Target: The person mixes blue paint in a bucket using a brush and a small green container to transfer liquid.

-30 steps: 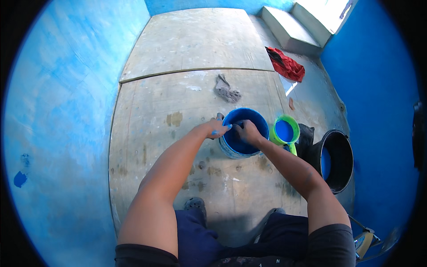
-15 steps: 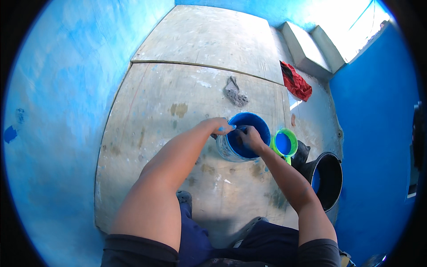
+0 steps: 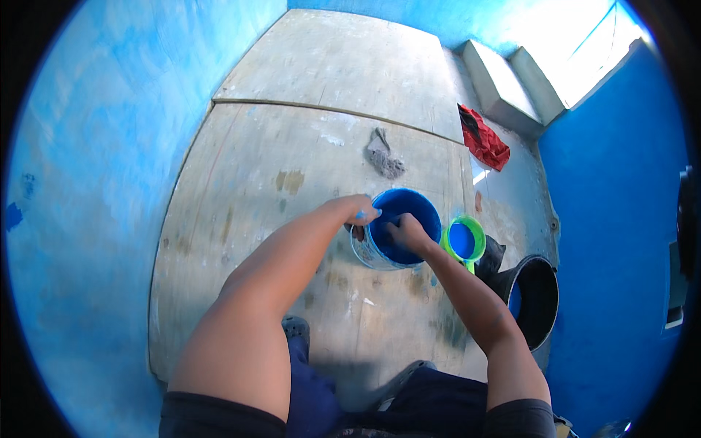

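A bucket (image 3: 371, 252) with blue paint inside stands on the boards in front of me, its outer wall streaked with paint. My left hand (image 3: 361, 210), spotted with blue, grips the bucket's left rim, thumb over the edge and fingers against the outside. Reaching in over the near right rim, my right hand (image 3: 409, 233) has its fingers curled inside the bucket. Whatever those fingers hold, if anything, is hidden. Close to the bucket's right side is a bright green pitcher (image 3: 478, 237) containing blue paint.
A dark bucket (image 3: 553, 303) lies tipped at the right, with blue inside. Beyond the paint bucket lies a grey rag (image 3: 385, 162). Red cloth (image 3: 488, 146) sits near concrete blocks (image 3: 496, 84). Blue walls (image 3: 87, 182) flank the plywood boards (image 3: 248, 182). My feet are close below.
Inside the bucket, my right hand has shifted slightly and its fingers look more curled. My left hand stays on the rim. The whole view has moved a little.
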{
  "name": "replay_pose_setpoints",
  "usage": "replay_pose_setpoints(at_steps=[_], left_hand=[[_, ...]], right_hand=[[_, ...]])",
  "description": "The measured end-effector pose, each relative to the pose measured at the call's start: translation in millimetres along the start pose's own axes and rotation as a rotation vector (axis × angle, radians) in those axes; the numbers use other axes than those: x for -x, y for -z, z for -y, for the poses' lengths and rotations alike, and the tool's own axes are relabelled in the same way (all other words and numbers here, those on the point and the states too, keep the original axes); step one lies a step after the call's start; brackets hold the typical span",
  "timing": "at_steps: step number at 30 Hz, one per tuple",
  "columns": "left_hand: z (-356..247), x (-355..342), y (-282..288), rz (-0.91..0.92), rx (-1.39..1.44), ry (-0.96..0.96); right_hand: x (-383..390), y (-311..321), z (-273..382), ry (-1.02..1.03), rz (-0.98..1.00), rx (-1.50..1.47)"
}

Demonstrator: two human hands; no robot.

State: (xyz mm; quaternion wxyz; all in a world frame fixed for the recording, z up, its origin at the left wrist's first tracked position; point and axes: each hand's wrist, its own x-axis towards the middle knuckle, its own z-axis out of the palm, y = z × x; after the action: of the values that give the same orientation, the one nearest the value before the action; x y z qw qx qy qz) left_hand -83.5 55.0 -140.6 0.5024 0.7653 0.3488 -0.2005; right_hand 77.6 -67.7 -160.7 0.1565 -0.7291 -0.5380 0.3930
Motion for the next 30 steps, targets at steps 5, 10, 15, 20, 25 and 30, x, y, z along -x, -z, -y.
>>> replay_pose_setpoints(at_steps=[5, 10, 15, 20, 25, 30], left_hand=[[7.1, 1.7, -2.0, -0.005, 0.105, 0.053], [-4.3, 17.5, -9.1, -0.013, 0.163, 0.069], [-30.5, 31.0, -19.6, -0.010, 0.265, -0.035], [-28.7, 38.5, -25.8, -0.062, 0.407, -0.116], [-48.5, 40.0, -26.6, -0.059, 0.324, -0.155], [-78.8, 42.6, -35.9, -0.070, 0.162, -0.201]], right_hand=[[14.3, -1.8, 7.9, 0.300, -0.351, 0.326], [27.0, -5.6, -0.8, 0.187, -0.004, 0.643], [15.1, -4.4, -18.1, 0.182, -0.016, 0.188], [45.8, 3.7, -5.2, 0.418, -0.368, 0.129], [67.8, 0.1, -13.6, 0.273, -0.262, 0.613], [62.0, -0.2, -34.6, 0.235, -0.070, 0.457]])
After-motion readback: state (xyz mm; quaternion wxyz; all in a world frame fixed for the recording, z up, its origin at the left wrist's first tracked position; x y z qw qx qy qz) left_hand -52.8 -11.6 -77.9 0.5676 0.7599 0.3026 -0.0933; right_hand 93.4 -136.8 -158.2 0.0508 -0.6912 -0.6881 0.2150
